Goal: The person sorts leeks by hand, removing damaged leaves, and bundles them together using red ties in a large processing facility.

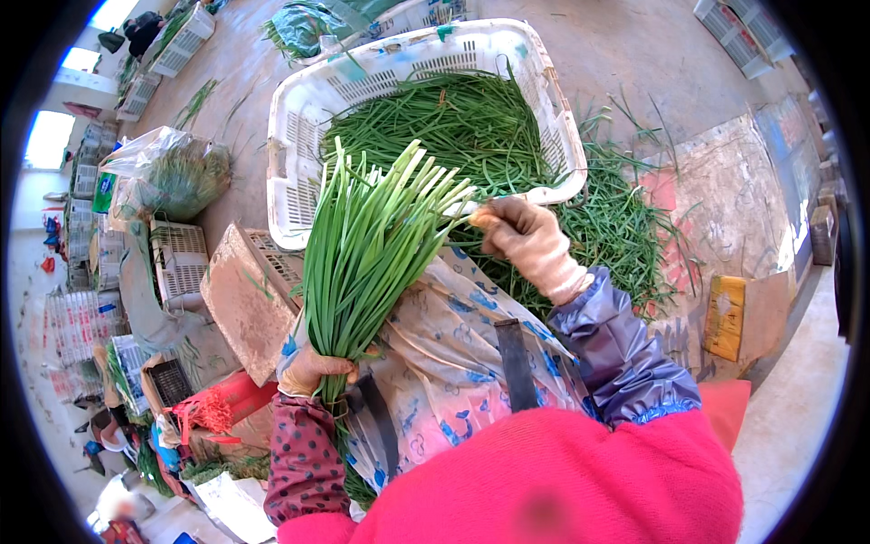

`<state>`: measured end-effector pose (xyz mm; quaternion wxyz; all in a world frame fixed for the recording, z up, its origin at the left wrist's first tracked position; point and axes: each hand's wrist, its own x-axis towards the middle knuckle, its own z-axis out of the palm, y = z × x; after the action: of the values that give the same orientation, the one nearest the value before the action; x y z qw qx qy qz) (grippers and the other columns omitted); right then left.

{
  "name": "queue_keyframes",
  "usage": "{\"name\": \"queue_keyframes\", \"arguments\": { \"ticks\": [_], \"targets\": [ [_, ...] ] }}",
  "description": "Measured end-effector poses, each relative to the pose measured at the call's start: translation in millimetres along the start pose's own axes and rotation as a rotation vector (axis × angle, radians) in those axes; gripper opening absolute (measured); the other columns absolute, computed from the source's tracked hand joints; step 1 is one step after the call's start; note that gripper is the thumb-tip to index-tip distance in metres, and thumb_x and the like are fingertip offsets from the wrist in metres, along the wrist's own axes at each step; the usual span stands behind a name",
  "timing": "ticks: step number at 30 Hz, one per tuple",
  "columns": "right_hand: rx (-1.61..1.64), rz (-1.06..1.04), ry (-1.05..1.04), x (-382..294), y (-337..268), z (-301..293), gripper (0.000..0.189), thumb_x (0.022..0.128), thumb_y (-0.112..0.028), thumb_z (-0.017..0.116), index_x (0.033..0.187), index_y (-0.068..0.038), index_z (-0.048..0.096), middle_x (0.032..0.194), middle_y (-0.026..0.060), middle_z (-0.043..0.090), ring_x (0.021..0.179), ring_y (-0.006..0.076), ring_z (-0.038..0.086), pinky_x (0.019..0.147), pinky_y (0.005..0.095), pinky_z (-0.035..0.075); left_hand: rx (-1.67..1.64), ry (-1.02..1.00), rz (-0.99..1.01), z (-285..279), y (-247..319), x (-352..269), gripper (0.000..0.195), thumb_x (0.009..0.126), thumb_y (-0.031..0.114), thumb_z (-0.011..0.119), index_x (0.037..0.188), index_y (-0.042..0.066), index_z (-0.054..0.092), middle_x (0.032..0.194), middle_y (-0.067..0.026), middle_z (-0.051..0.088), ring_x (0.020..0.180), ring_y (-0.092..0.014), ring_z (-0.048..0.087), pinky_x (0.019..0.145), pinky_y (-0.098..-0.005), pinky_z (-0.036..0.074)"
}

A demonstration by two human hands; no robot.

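Observation:
My left hand [318, 370], in a work glove, grips a thick bunch of garlic chives [370, 265] near its lower end. The green leaves fan upward, and the pale cut stalk ends spread out at the top. At the right side of the fan my right hand [527, 234], also gloved, has its fingers pinched at a pale stalk end. Just beyond the bunch stands a white plastic crate [289, 146] with more loose green chives [442, 122] inside. A patterned plastic apron [442, 333] covers my lap beneath the bunch.
Loose chive trimmings [612, 231] are heaped right of the crate, beside flattened cardboard [727, 197]. Left are a clear bag of greens [187, 173], a tilted board [248, 306], a smaller crate [180, 262] and red ties [204, 411]. A person [141, 32] is at the far upper left.

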<state>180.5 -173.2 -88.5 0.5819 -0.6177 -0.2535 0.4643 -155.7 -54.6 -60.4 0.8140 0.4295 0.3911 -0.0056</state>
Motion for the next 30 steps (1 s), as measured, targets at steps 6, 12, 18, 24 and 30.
{"name": "queue_keyframes", "arguments": {
  "ticks": [6,12,18,24,30],
  "targets": [
    [-0.684,-0.304,0.008,22,16,38,0.024,0.088,-0.024,0.064,0.101,-0.004,0.066,0.074,0.0066,0.065,0.064,0.0118,0.061,0.059,0.026,0.049,-0.069,-0.005,-0.006,-2,-6,1,0.062,0.066,-0.002,0.068,0.125,-0.003,0.05,0.103,-0.0217,0.066,0.064,-0.021,0.061,0.057,-0.0305,0.051],
    [-0.199,0.371,-0.779,11,-13,2,0.021,0.085,-0.02,0.062,0.09,-0.001,0.069,0.065,0.0028,0.063,0.056,0.008,0.057,0.053,0.024,0.046,-0.009,0.068,0.022,-5,-12,-1,0.059,0.066,-0.004,0.066,0.123,-0.003,0.051,0.101,-0.0205,0.067,0.064,-0.02,0.061,0.057,-0.0294,0.051],
    [0.037,0.321,-0.809,-25,-78,-19,0.023,0.085,-0.018,0.065,0.094,0.002,0.07,0.071,0.0045,0.064,0.058,0.0098,0.059,0.053,0.0222,0.046,-0.012,0.023,-0.001,-9,-13,6,0.069,0.064,-0.004,0.071,0.128,-0.002,0.047,0.102,-0.0214,0.065,0.073,-0.025,0.064,0.055,-0.0307,0.053],
    [-0.454,-0.153,-0.14,36,-36,36,0.026,0.089,-0.026,0.061,0.104,-0.007,0.068,0.074,0.0069,0.066,0.069,0.0171,0.064,0.064,0.0297,0.05,0.037,0.04,0.043,3,-8,6,0.063,0.065,-0.005,0.068,0.125,-0.001,0.05,0.102,-0.0195,0.067,0.069,-0.021,0.062,0.057,-0.0292,0.051],
    [-1.0,-0.211,-0.075,54,-25,50,0.028,0.082,-0.03,0.068,0.104,-0.012,0.066,0.081,0.0105,0.068,0.077,0.0285,0.067,0.068,0.0375,0.052,0.054,0.068,0.017,4,-5,3,0.06,0.066,-0.005,0.067,0.123,-0.001,0.05,0.099,-0.0178,0.069,0.066,-0.02,0.061,0.059,-0.0301,0.051]
  ]
}}
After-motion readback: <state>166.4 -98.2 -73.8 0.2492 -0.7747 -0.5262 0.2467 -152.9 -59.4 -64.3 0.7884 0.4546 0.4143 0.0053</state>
